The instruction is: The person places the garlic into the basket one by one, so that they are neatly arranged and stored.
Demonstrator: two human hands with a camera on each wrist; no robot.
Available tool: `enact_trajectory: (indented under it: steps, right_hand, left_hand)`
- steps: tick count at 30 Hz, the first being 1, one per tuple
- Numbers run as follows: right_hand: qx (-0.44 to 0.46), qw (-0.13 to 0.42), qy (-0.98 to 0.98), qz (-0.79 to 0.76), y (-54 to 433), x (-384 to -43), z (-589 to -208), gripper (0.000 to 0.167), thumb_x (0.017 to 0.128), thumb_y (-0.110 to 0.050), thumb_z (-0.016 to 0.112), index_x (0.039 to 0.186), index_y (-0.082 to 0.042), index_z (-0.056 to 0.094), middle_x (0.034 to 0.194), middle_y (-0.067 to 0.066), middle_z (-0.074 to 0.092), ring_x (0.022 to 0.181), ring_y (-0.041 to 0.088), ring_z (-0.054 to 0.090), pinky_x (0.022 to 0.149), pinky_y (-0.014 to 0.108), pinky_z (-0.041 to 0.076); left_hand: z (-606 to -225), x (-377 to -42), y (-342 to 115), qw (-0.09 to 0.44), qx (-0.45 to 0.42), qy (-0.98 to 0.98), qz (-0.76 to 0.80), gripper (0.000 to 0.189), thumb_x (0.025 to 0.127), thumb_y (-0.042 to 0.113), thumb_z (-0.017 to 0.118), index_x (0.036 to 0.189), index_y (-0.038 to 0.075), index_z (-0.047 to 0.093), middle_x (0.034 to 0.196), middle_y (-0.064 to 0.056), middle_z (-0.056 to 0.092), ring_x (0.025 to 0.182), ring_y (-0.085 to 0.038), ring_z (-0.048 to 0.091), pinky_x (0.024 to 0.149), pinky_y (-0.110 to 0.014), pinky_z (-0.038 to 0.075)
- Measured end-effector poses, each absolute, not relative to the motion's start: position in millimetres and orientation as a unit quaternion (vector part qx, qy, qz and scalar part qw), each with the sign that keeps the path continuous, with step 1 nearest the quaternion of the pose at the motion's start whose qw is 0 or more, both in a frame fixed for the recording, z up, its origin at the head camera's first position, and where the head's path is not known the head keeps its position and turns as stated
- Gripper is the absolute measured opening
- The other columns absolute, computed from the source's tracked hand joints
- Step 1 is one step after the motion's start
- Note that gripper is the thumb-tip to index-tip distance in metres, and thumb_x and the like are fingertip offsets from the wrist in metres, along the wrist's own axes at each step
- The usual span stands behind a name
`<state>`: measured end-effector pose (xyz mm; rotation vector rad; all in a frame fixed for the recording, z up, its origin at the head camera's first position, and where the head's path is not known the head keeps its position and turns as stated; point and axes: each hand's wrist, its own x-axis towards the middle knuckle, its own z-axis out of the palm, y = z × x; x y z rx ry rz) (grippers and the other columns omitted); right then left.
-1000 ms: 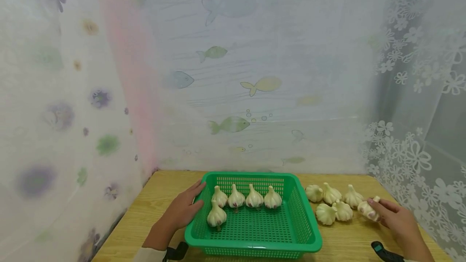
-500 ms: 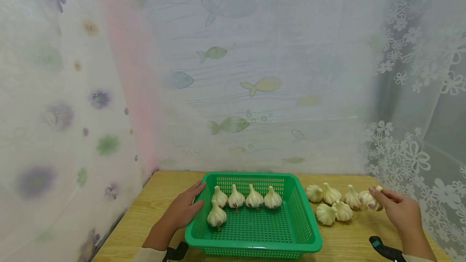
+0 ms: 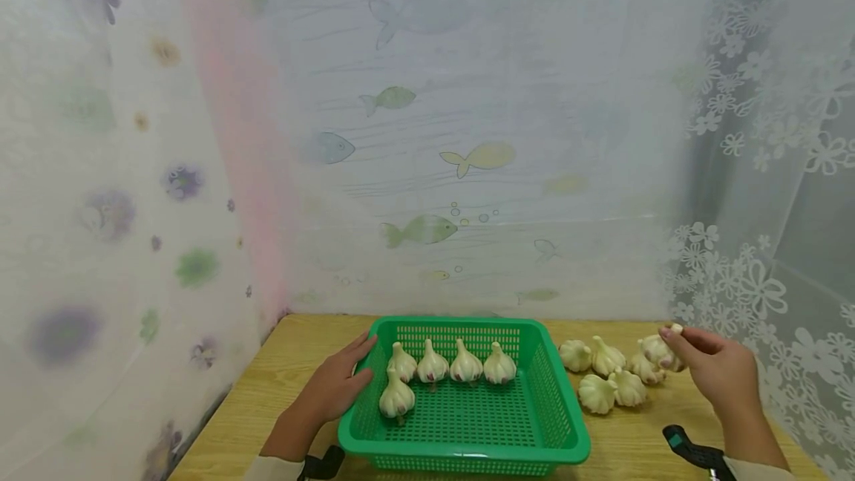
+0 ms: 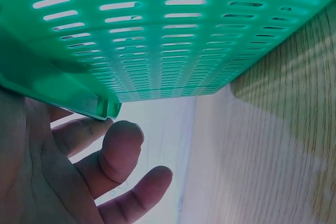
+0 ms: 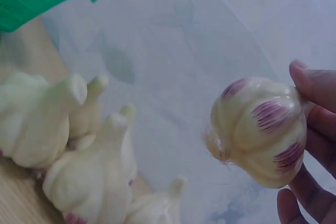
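Observation:
My right hand [image 3: 724, 373] pinches a garlic bulb [image 5: 260, 132] by its stem, held up above the table at the right. White with purple streaks, this bulb has its root tuft facing away from the fingers in the right wrist view. Just left of it lie several more garlic bulbs [image 3: 608, 356] on the table. My left hand [image 3: 337, 381] rests against the left rim of a green plastic basket [image 3: 467, 455], its fingers [image 4: 139, 195] loosely extended in the left wrist view. Inside the basket, several garlic bulbs [image 3: 465, 362] stand along the back and left.
The wooden table [image 3: 227, 429] runs back to a pale curtain [image 3: 481, 266] printed with fish. Another curtain with flowers [image 3: 755, 288] hangs on the right side. A dark strap [image 3: 695, 453] sits on the right wrist.
My right hand has lifted its garlic bulb off the table and carried it up and left, partly over a neighbouring bulb. The left hand and basket stay put.

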<state>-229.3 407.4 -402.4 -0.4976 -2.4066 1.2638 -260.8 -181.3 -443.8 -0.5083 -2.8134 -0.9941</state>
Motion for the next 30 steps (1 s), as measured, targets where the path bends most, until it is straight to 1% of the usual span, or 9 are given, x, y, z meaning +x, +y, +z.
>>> enact_trajectory:
  steps: [2,7,9,12,16,20,24,27,30]
  right_hand:
    - [-0.169,0.203,-0.857,0.443,401.5,-229.1,-399.1,0.081,0.089,-0.065,0.069,0.138,0.000,0.065,0.101,-0.019,0.064,0.077,-0.002,0.054,0.064,0.027,0.050]
    - [-0.137,0.238,-0.848,0.454,386.1,-229.2,-393.9,0.073,0.091,-0.059,0.071,0.135,0.000,0.067,0.084,-0.036,0.058,0.072,0.000,0.061,0.060,0.021,0.049]
    - [-0.120,0.245,-0.844,0.462,380.5,-229.3,-392.1,0.071,0.092,-0.056,0.071,0.135,0.000,0.067,0.085,-0.038,0.058,0.075,-0.003,0.060,0.062,0.017,0.049]
    - [-0.102,0.251,-0.845,0.462,371.9,-228.3,-388.1,0.068,0.093,-0.054,0.071,0.134,0.000,0.068,0.090,-0.039,0.056,0.084,-0.010,0.054,0.064,0.013,0.048]
    - [-0.078,0.252,-0.846,0.464,359.2,-225.9,-379.6,0.065,0.094,-0.053,0.071,0.133,-0.001,0.069,0.095,-0.039,0.057,0.093,-0.015,0.048,0.069,0.013,0.048]
    - [-0.046,0.256,-0.843,0.471,346.5,-227.5,-372.8,0.059,0.095,-0.048,0.071,0.131,-0.001,0.070,0.097,-0.036,0.061,0.095,-0.014,0.050,0.074,0.015,0.048]
    - [-0.009,0.264,-0.846,0.464,335.8,-234.4,-368.7,0.049,0.096,-0.045,0.071,0.125,-0.005,0.074,0.099,-0.033,0.067,0.097,-0.014,0.054,0.077,0.014,0.047]
    - [0.021,0.267,-0.847,0.459,327.9,-239.6,-365.0,0.043,0.096,-0.043,0.072,0.120,-0.008,0.077,0.102,-0.031,0.070,0.097,-0.013,0.057,0.076,0.014,0.050]
    - [0.044,0.257,-0.843,0.471,319.6,-243.4,-359.2,0.041,0.096,-0.041,0.073,0.120,-0.008,0.078,0.103,-0.027,0.071,0.097,-0.009,0.060,0.075,0.016,0.053]
  left_hand:
    - [-443.7,-260.6,-181.6,0.058,-0.168,-0.928,-0.328,0.056,0.106,0.022,0.047,0.161,0.014,0.039,0.170,-0.004,0.030,0.154,-0.038,0.034,0.117,-0.064,0.035]
    - [-444.2,-260.6,-181.9,0.059,-0.170,-0.927,-0.329,0.056,0.106,0.021,0.047,0.161,0.014,0.039,0.170,-0.005,0.031,0.154,-0.038,0.034,0.117,-0.064,0.034]
    - [-444.7,-260.7,-182.0,0.060,-0.170,-0.927,-0.329,0.056,0.106,0.021,0.047,0.161,0.014,0.039,0.170,-0.005,0.031,0.154,-0.037,0.034,0.117,-0.064,0.035]
    - [-445.5,-260.7,-182.0,0.061,-0.171,-0.927,-0.327,0.056,0.106,0.021,0.046,0.161,0.014,0.039,0.170,-0.005,0.031,0.154,-0.037,0.033,0.117,-0.064,0.034]
    - [-445.8,-261.0,-181.9,0.060,-0.173,-0.928,-0.325,0.056,0.106,0.021,0.046,0.162,0.015,0.038,0.170,-0.005,0.030,0.154,-0.037,0.033,0.117,-0.064,0.035]
    - [-445.2,-261.3,-182.0,0.062,-0.173,-0.928,-0.324,0.056,0.107,0.021,0.046,0.162,0.016,0.038,0.170,-0.005,0.030,0.154,-0.037,0.033,0.117,-0.064,0.035]
    - [-444.9,-261.2,-182.0,0.060,-0.171,-0.928,-0.324,0.056,0.107,0.021,0.046,0.162,0.016,0.038,0.170,-0.005,0.029,0.154,-0.037,0.033,0.117,-0.064,0.035]
    - [-444.6,-260.9,-181.7,0.059,-0.171,-0.928,-0.326,0.056,0.107,0.021,0.046,0.162,0.015,0.038,0.170,-0.006,0.029,0.154,-0.037,0.032,0.117,-0.064,0.035]
    - [-444.1,-260.9,-181.1,0.059,-0.170,-0.927,-0.328,0.056,0.107,0.021,0.046,0.162,0.015,0.038,0.170,-0.006,0.029,0.154,-0.037,0.032,0.117,-0.064,0.034]
